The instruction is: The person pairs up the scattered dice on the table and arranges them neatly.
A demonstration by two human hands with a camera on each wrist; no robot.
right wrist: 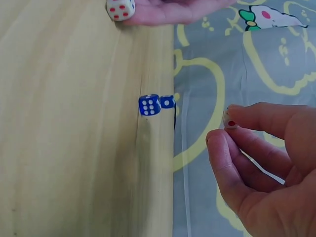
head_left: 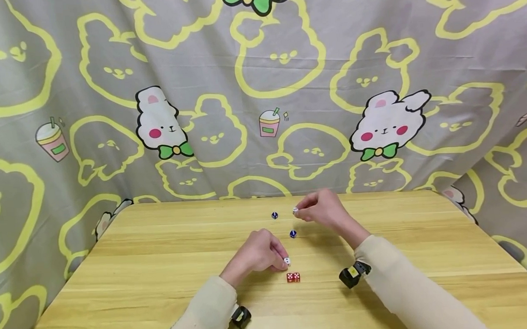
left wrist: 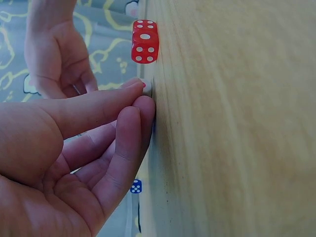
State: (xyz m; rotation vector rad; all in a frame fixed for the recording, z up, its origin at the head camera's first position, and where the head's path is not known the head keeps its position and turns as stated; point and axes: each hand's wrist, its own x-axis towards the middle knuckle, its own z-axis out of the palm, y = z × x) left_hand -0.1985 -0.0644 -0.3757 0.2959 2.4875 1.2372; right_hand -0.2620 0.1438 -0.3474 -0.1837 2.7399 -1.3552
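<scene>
My left hand (head_left: 259,252) pinches a white die (head_left: 286,261) with red pips low over the front of the table; in the left wrist view the fingertips hide most of it. Just nearer to me, two clear red dice (head_left: 293,277) sit side by side, touching. Farther back, my right hand (head_left: 326,209) grips another white die (right wrist: 229,119) between thumb and fingertips, held up off the table. To the left of that hand lies one blue die (head_left: 274,215), and a second blue die (head_left: 293,234) rests between the two hands.
The dice stand on a light wood-grain table (head_left: 162,269). A grey curtain (head_left: 216,69) with yellow outlined rabbits hangs right behind the table's far edge and around its sides. Black wrist cameras (head_left: 350,276) are strapped over both sleeves.
</scene>
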